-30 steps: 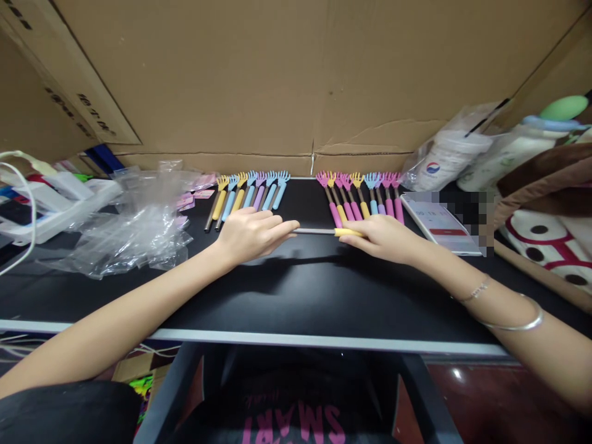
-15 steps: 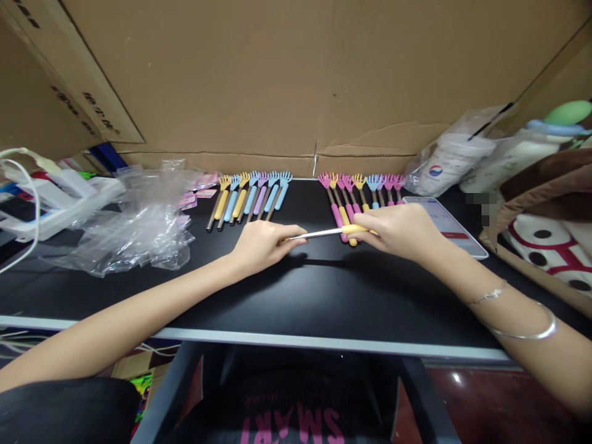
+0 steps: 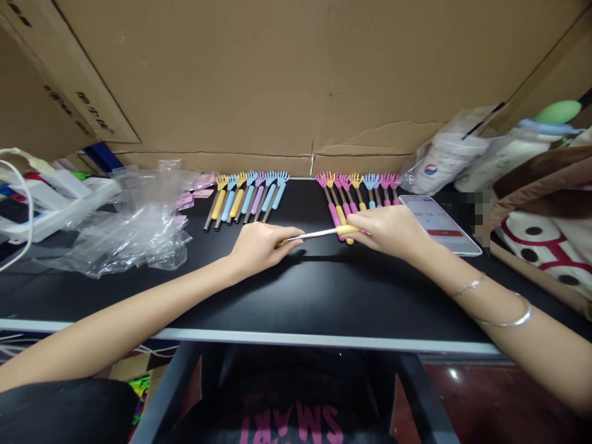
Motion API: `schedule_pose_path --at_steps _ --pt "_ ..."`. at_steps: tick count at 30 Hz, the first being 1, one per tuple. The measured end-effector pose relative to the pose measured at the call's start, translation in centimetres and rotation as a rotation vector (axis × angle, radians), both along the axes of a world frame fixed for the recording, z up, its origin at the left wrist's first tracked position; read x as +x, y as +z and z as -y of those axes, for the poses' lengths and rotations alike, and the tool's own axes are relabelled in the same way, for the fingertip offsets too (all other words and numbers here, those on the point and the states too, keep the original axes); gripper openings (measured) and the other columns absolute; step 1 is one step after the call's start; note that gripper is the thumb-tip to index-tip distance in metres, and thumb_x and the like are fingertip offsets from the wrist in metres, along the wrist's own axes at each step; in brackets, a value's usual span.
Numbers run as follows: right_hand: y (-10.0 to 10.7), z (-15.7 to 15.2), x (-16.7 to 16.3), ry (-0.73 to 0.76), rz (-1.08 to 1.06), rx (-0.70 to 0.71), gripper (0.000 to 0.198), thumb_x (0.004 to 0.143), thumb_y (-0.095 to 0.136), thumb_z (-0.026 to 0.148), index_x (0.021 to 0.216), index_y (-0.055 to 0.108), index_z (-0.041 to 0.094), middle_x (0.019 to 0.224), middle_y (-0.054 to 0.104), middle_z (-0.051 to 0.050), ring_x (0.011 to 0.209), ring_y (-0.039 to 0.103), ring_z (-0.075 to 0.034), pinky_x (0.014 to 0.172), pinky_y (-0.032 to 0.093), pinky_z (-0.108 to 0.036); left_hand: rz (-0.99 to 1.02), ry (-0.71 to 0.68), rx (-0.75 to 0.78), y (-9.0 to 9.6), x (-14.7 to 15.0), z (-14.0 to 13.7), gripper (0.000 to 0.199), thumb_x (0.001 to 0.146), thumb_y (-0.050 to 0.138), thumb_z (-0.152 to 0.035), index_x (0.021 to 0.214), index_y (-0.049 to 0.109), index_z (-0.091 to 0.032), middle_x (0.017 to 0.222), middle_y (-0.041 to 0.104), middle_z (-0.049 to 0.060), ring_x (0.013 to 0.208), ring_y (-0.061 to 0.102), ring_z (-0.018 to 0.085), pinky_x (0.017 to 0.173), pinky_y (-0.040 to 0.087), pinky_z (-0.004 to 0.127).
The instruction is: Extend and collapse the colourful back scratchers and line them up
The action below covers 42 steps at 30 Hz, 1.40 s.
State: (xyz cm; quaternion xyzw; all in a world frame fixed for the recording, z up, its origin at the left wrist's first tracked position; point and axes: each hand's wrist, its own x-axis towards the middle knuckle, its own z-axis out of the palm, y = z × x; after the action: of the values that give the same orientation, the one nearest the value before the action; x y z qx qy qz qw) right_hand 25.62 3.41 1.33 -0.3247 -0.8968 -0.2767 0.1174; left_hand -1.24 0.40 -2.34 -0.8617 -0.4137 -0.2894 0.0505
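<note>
Both hands hold one back scratcher (image 3: 319, 234) level above the black table. My left hand (image 3: 259, 246) is closed round one end, hiding it; a sliver of yellow shows at the fingers. At the other end my right hand (image 3: 388, 228) pinches the yellow handle. Bare metal rod shows between the hands. Beyond my left hand lies a row of yellow, blue and purple back scratchers (image 3: 248, 198), their claws toward the cardboard. A second row of pink, yellow and blue back scratchers (image 3: 345, 200) lies behind my right hand, which partly covers it.
Clear plastic bags (image 3: 134, 228) are heaped at left, beside a white power strip (image 3: 69, 206). A phone (image 3: 441, 225) lies by my right wrist. Farther right stand a bagged cup (image 3: 439, 163), a bottle (image 3: 522, 148) and a cloth item (image 3: 541, 246). Cardboard (image 3: 222, 80) walls the back.
The handle and my right hand have shifted slightly left, toward my left hand, and less rod shows between them. The whole view has also drifted a little. Both hands keep their hold.
</note>
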Motion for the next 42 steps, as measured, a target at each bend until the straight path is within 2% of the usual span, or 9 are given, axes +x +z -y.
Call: schedule_pose_path --at_steps 5,10,13,19,22,26,32,38,42 --pt "0.0 0.1 0.0 -0.067 -0.005 -0.06 0.049 0.092 0.029 0.053 0.074 0.061 0.02 0.056 0.059 0.0 0.048 0.048 -0.009 0.049 0.014 -0.024 -0.017 -0.018 0.209 -0.1 -0.3 -0.2 0.026 0.091 0.049 -0.039 0.095 0.072 -0.027 0.071 0.072 -0.003 0.06 0.064 0.011 0.05 0.031 0.022" --pt "0.0 0.3 -0.2 -0.039 -0.019 -0.178 0.051 0.092 0.027 0.055 0.084 0.064 0.021 0.055 0.058 -0.001 0.045 0.043 -0.01 0.05 0.018 -0.024 -0.114 -0.002 0.341 0.4 -0.6 -0.3 0.027 0.091 0.048 -0.04 0.096 0.071 -0.027 0.064 0.068 -0.003 0.055 0.06 0.01 0.047 0.026 0.024" --pt "0.0 0.4 -0.5 -0.036 -0.061 -0.335 0.049 0.092 0.029 0.054 0.088 0.065 0.019 0.059 0.059 -0.002 0.048 0.045 -0.011 0.05 0.021 -0.024 -0.183 -0.013 0.398 0.9 -0.8 -0.3 0.027 0.092 0.047 -0.04 0.096 0.071 -0.027 0.061 0.065 -0.002 0.054 0.057 0.01 0.048 0.026 0.025" --pt "0.1 0.5 -1.1 0.037 -0.145 -0.847 0.049 0.091 0.03 0.055 0.076 0.057 0.017 0.061 0.054 0.001 0.052 0.047 -0.009 0.052 0.029 -0.021 -0.288 -0.057 0.411 2.1 -1.0 -0.1 0.031 0.094 0.042 -0.041 0.094 0.071 -0.028 0.053 0.057 -0.001 0.052 0.052 0.009 0.049 0.023 0.027" --pt "0.1 0.5 -1.2 0.063 -0.171 -0.925 0.05 0.091 0.03 0.056 0.069 0.052 0.017 0.061 0.053 0.001 0.053 0.047 -0.009 0.053 0.031 -0.021 -0.303 -0.064 0.399 2.4 -1.0 0.0 0.031 0.095 0.041 -0.04 0.095 0.07 -0.029 0.053 0.056 -0.001 0.052 0.051 0.009 0.049 0.022 0.028" --pt "0.1 0.7 -1.2 -0.002 -0.149 -0.785 0.05 0.091 0.031 0.056 0.076 0.058 0.017 0.061 0.056 0.0 0.053 0.047 -0.01 0.052 0.028 -0.022 -0.285 -0.062 0.42 2.5 -1.1 -0.1 0.03 0.095 0.042 -0.038 0.096 0.07 -0.028 0.053 0.057 -0.001 0.051 0.051 0.008 0.049 0.022 0.027" --pt "-0.3 0.8 -0.9 -0.066 -0.091 -0.377 0.051 0.091 0.029 0.056 0.088 0.065 0.02 0.06 0.061 -0.003 0.05 0.049 -0.012 0.05 0.02 -0.023 -0.21 -0.046 0.478 1.6 -0.9 -0.3 0.026 0.093 0.047 -0.038 0.096 0.071 -0.027 0.057 0.063 -0.002 0.05 0.054 0.009 0.049 0.025 0.025" --pt "0.0 1.0 -0.7 -0.063 -0.015 -0.141 0.052 0.092 0.028 0.056 0.085 0.065 0.02 0.058 0.061 -0.001 0.045 0.047 -0.01 0.048 0.017 -0.024 -0.073 -0.051 0.203 0.5 -0.5 -0.2 0.027 0.092 0.047 -0.039 0.1 0.071 -0.027 0.074 0.071 -0.002 0.059 0.061 0.01 0.049 0.028 0.022" --pt "0.4 1.4 -0.9 -0.063 0.005 -0.072 0.053 0.092 0.026 0.055 0.078 0.062 0.02 0.058 0.059 -0.001 0.047 0.048 -0.009 0.047 0.014 -0.025 -0.019 -0.046 -0.085 0.7 -0.2 -0.1 0.031 0.091 0.047 -0.043 0.101 0.071 -0.026 0.062 0.067 -0.002 0.052 0.056 0.01 0.049 0.028 0.021"
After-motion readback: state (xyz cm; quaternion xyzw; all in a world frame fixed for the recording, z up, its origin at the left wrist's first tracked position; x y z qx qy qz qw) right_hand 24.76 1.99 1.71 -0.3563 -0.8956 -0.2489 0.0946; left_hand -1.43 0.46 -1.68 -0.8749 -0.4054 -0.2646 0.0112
